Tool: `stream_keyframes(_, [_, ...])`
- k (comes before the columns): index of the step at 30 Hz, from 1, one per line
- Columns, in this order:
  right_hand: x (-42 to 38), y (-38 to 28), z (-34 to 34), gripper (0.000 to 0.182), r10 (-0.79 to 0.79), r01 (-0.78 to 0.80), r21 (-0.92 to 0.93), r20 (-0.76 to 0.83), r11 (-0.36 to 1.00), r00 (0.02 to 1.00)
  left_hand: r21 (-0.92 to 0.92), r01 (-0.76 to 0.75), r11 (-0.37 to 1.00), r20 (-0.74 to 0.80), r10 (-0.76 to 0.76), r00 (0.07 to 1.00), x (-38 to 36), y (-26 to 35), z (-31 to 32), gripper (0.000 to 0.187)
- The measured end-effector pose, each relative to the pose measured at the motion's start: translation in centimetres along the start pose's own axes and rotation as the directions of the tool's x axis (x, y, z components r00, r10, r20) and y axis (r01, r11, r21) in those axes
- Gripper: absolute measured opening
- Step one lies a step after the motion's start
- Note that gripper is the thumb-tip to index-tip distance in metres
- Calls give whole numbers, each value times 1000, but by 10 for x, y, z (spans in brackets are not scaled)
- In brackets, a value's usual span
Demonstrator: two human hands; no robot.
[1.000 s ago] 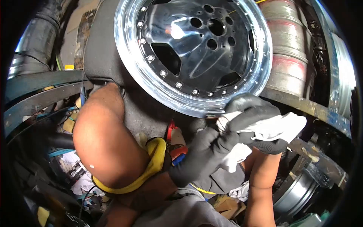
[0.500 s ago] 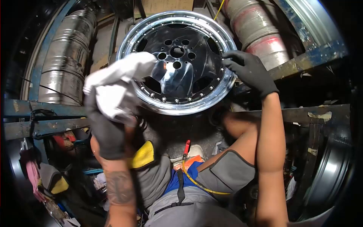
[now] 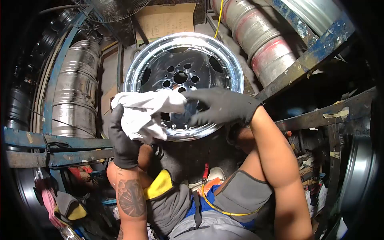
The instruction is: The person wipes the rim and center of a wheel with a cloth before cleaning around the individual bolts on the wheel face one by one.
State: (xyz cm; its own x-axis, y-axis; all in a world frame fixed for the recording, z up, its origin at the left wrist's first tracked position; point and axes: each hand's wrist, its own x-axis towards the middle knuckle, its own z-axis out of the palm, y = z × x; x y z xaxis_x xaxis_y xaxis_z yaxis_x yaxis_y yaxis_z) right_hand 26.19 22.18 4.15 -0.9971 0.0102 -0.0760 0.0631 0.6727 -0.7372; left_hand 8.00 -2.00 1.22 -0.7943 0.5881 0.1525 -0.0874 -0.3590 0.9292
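A bunched white cloth point(image 3: 150, 106) is gripped in my gloved left hand point(image 3: 122, 138), held up in front of the wheel. The folds of the cloth cover part of that hand. My right hand point(image 3: 226, 106), in a black glove, reaches leftward with its thumb and fingers apart, fingertips right at the cloth's right end. Behind both hands is a wheel rim point(image 3: 184, 134) with a bright polished lip, a ring of small bolts and a dark glossy face. Several round holes surround its centre bore. Cloth and hands hide the lower part of the face.
Stacked metal rim barrels stand at left point(image 3: 74, 92) and right point(image 3: 270, 50). Blue steel frames point(image 3: 86, 158) border both sides. Cardboard point(image 3: 168, 22) lies beyond the wheel. A yellow hose with a red-handled air gun point(image 3: 205, 172) lies across my lap; a yellow-and-grey cloth point(image 3: 160, 185) rests on my left thigh.
My right hand has left the rim's right edge and moved left to the cloth. The cloth, in my left hand, has shifted right and down. The view has tilted, so the wheel sits lower.
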Motion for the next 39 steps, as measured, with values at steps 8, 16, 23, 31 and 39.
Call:
stream_keyframes(8, [19,19,-51,40,164,100,575,-390,812,906,-168,122,978,72,-112,991,11,4,12,41])
stream_keyframes(16, [52,20,-21,60,-275,416,414,-359,809,892,-282,227,932,128,-198,972,5,-2,22,40])
stream_keyframes(23, [49,-20,-5,94,-362,240,869,-77,433,929,-202,84,976,78,-70,995,5,-18,22,38])
stream_keyframes(31, [52,-31,20,52,-378,475,142,-429,869,820,-31,-78,996,169,82,982,-1,-32,10,39])
stream_keyframes(39, [49,-58,26,47,-276,456,269,-511,848,814,-241,260,935,338,-171,925,-14,11,50,30])
